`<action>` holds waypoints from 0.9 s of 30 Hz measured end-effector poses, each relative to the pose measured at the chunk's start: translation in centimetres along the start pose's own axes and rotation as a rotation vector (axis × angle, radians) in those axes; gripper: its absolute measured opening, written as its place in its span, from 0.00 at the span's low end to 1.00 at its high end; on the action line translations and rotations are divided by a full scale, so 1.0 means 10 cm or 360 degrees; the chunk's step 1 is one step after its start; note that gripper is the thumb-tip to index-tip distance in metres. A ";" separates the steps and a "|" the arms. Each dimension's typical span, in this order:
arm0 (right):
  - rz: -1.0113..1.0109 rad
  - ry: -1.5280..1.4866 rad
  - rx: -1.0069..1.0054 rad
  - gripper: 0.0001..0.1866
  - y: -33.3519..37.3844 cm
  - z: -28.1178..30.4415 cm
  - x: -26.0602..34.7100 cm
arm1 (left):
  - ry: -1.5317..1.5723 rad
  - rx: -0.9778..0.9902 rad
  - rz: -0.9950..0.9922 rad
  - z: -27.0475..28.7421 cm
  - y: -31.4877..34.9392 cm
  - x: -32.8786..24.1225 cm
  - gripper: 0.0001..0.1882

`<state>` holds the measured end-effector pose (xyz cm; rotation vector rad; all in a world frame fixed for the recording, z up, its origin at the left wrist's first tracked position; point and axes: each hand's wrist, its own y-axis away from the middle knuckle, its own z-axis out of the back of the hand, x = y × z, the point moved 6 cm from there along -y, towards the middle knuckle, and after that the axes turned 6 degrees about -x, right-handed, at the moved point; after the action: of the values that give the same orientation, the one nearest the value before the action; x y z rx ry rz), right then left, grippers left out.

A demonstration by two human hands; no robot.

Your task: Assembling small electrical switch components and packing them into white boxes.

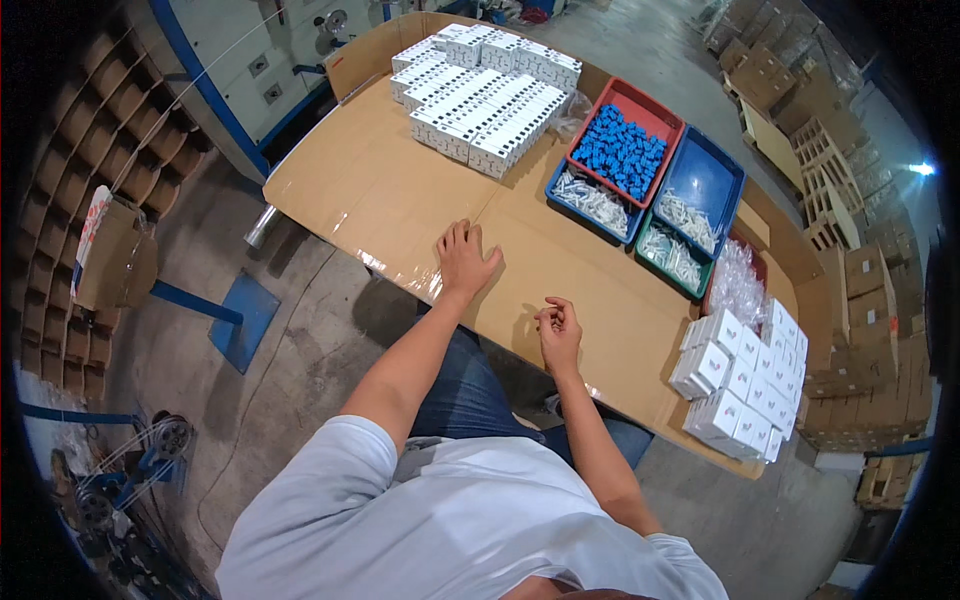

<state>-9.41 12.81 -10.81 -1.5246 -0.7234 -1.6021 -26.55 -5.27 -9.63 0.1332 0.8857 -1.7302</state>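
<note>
My left hand [467, 262] lies palm down on the cardboard-covered table [390, 200] near its front edge. Its fingers are spread and it holds nothing. To the right, my right hand [560, 335] is just above or on the cardboard by the same edge, its fingers curled in. Nothing shows between them. Beyond my left hand stands a block of white boxes [488, 100] with dark marks, stacked in rows. Past my right hand are a red tray [672, 112] of blue plastic pieces [618, 150] and a blue tray [622, 232] of small white parts [590, 198].
Another blue tray [715, 165] and a green tray [690, 290] hold white parts. Clear plastic bags [738, 283] lie near stacked small white boxes [738, 385] at the table's right end. Cardboard walls [790, 235] edge the far side. A blue-based stand [243, 318] is at left.
</note>
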 end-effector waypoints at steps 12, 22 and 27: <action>0.0181 0.0139 -0.0072 0.08 0.27 0.05 -0.29 | 0.0687 -0.0106 -0.0104 0.19 0.21 -0.34 0.12; 0.0205 0.0279 -0.0036 0.06 0.35 0.02 -0.05 | 0.1330 0.0054 0.0608 -0.03 0.80 -0.19 0.09; 0.0135 0.0233 -0.0011 0.06 0.34 0.01 -0.08 | 0.0689 -0.0119 0.0049 0.19 0.81 -0.43 0.10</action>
<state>-6.49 11.25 -11.95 -1.4070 -0.5655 -1.6346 -17.29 -3.74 -10.08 0.4822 1.2534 -1.6641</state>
